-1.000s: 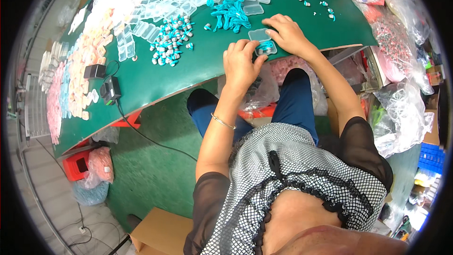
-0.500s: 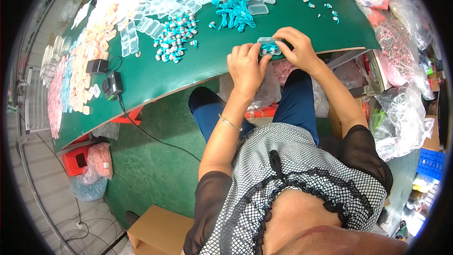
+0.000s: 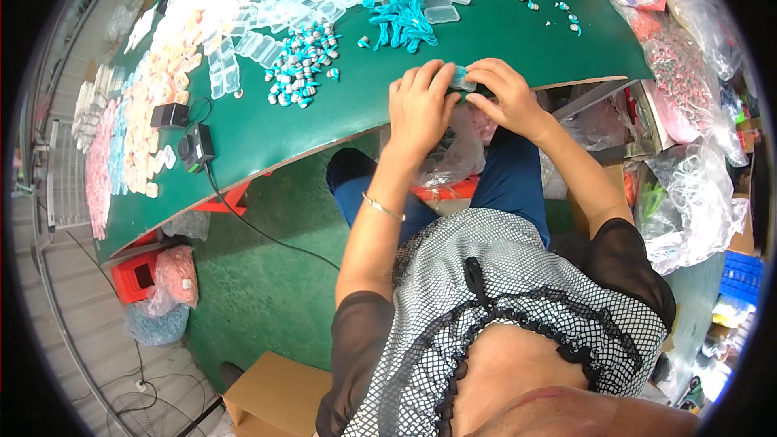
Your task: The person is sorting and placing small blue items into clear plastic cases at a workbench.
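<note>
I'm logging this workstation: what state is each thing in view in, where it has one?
Left hand: fingers bent.
Right hand: fingers bent.
Small clear case: held between the hands, partly hidden; open or shut unclear.
Turquoise cords: loosely heaped.
Striped pieces: loose, in clusters.
Clear boxes: jumbled.
Nearer black device: cable attached, power unclear.

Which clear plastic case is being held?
The small clear case near the front edge of the green table, between left hand and right hand; teal shows through it. The other clear cases lie farther back.
</note>
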A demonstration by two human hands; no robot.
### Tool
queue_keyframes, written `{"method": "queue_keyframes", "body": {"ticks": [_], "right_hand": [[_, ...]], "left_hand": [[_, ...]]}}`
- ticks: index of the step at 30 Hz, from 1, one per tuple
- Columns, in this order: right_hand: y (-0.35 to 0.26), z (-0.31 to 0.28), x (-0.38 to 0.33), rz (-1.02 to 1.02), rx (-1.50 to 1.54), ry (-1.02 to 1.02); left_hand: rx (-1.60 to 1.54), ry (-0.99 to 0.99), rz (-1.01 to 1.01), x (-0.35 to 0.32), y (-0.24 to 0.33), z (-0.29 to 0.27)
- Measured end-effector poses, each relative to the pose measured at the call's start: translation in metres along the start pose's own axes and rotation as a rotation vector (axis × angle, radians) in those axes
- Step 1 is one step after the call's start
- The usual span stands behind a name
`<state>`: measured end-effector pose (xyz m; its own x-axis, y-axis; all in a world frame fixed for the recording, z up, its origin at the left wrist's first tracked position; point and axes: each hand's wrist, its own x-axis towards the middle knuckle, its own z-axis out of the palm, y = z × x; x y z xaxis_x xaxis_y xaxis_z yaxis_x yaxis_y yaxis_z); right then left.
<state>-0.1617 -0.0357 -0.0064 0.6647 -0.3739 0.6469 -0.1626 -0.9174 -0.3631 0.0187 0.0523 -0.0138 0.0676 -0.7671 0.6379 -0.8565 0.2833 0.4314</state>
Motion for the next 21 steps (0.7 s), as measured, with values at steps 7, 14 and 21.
{"method": "queue_keyframes", "body": {"ticks": [7,14,21], "right_hand": [[0.009,0.008,0.012,0.111,0.097,-0.015],[0.011,0.018,0.030,0.231,0.280,-0.134],[0.118,0.024,0.089,0.207,-0.360,0.116]], "left_hand": [[-0.074,-0.067,0.038,0.010,-0.017,0.009],[-0.211,-0.152,-0.158,0.002,-0.027,-0.016],[0.235,-0.012,0.057,-0.008,-0.040,-0.046]]}}
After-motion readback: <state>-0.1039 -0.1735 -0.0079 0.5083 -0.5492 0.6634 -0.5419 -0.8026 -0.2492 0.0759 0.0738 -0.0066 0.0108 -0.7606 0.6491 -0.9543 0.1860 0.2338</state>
